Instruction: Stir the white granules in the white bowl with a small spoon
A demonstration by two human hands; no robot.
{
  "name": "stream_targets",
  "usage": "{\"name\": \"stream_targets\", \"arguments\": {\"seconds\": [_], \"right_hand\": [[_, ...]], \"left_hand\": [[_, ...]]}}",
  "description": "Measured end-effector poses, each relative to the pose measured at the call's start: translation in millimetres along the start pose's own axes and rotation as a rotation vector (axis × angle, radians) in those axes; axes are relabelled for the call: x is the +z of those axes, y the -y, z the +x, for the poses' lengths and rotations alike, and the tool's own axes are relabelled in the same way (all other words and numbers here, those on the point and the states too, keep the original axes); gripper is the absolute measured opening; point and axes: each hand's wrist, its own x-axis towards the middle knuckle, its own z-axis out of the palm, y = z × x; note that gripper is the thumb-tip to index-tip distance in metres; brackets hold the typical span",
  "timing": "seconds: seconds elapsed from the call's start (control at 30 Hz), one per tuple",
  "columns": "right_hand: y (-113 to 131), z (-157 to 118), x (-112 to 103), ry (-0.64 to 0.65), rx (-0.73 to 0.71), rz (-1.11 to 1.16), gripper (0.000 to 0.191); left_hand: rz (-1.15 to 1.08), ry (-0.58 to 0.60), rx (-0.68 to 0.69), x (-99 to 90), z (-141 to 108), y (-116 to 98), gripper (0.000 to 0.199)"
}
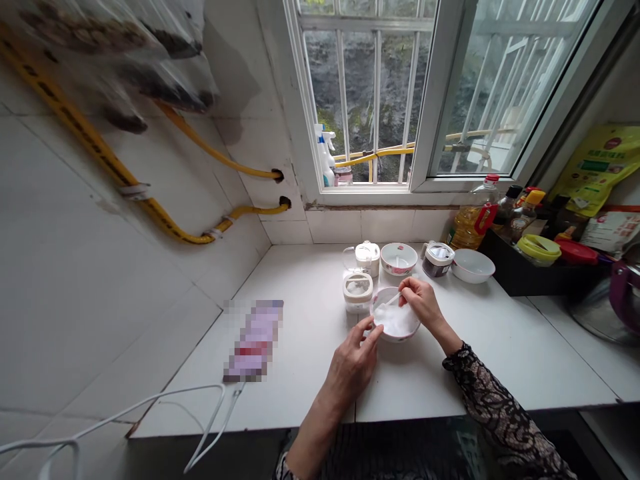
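Note:
A bowl [397,337] holding white powder or grains stands on the counter in front of me. The thumb and fingers of my left hand [354,360] grip its near-left rim. My right hand [421,303] is closed on the handle of a small white spoon [391,300], whose tip dips into the white contents. Just left of the bowl is a clear seasoning jar [358,293] with white contents. Behind it stands a second white jar [367,259] with its lid raised, beside a flowered bowl [399,259] that has a white spoon in it.
A jar with dark contents [439,260] and a white bowl [473,267] stand at the back right. An oil bottle [475,217] and several condiments crowd a black box [525,270]. On the left lies a blurred purple object [256,340] with a white cable [215,413].

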Motion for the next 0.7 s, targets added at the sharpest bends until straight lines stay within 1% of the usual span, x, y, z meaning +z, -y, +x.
{"name": "stream_targets", "arguments": {"seconds": [0.17,0.33,0.4,0.47,0.53,0.6,0.63,0.7], "right_hand": [[0,4,-6,-0.025,0.061,0.112,0.010],[0,7,-6,-0.032,0.109,0.229,0.009],[0,9,-5,-0.047,0.115,0.269,0.008],[2,9,-3,-0.065,0.089,0.290,0.008],[6,9,2,-0.091,0.016,0.289,0.008],[10,7,9,-0.112,-0.108,0.227,0.010],[11,5,12,-0.117,-0.193,0.155,0.010],[15,2,19,-0.093,-0.410,-0.065,0.009]], "left_hand": [[0.001,0.001,0.000,0.2,0,0,0.044],[0.014,-0.004,-0.001,1.3,-1,0,0.042],[0.018,-0.002,-0.001,1.4,-2,0,0.042],[0.019,-0.004,0.002,1.3,-1,0,0.041],[0.021,-0.007,0.006,0.7,-1,0,0.041],[0.029,-0.016,0.015,0.0,0,0,0.041],[0.036,-0.023,0.022,-0.3,1,0,0.040],[0.047,-0.037,0.034,-0.9,2,-1,0.039]]}}
